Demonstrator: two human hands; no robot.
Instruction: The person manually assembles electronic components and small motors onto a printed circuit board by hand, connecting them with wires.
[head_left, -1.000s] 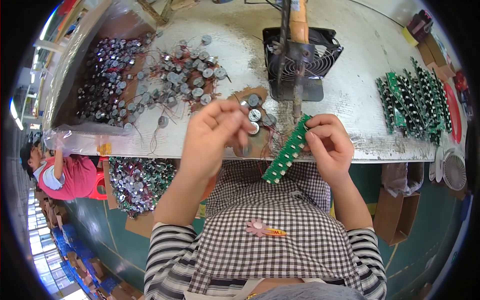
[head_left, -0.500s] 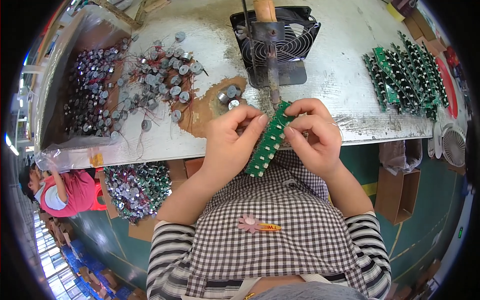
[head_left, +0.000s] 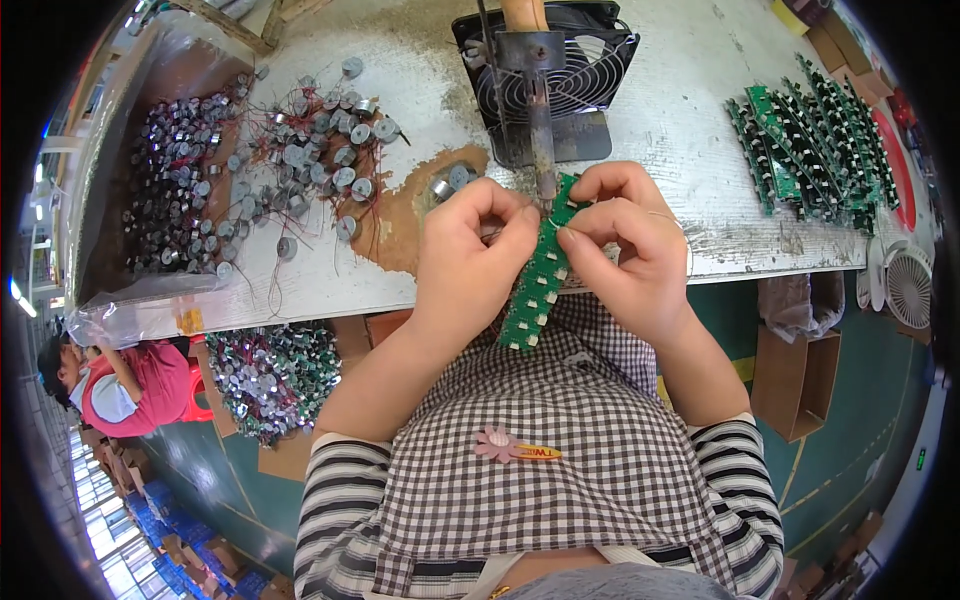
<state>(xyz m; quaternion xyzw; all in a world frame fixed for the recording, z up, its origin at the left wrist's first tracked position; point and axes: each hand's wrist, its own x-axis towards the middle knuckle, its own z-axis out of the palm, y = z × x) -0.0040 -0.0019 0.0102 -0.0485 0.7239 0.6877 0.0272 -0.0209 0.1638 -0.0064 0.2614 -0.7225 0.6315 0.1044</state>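
Note:
A long green circuit board strip (head_left: 536, 290) with rows of small white parts slants below the tip of a fixed soldering iron (head_left: 541, 140). Its upper end is pinched by my right hand (head_left: 635, 245), thumb and fingers at the right edge. On the strip's left side, close to the iron's tip, my left hand (head_left: 475, 250) has thumb and forefinger pressed together; what they hold is hidden. Just beyond that hand, a couple of small round motors (head_left: 452, 182) lie on a bare brown patch of the table.
A black fan (head_left: 570, 75) stands behind the iron. Many motors with thin wires (head_left: 330, 150) lie to the left, beside a plastic-lined box (head_left: 165, 190) of more. Green board strips (head_left: 815, 150) are piled at right. Another person (head_left: 130, 385) sits at far left.
Both hands have moved slightly away from me, carrying the board strip up so its upper end lies beside the iron's tip. The strip now stands a little steeper.

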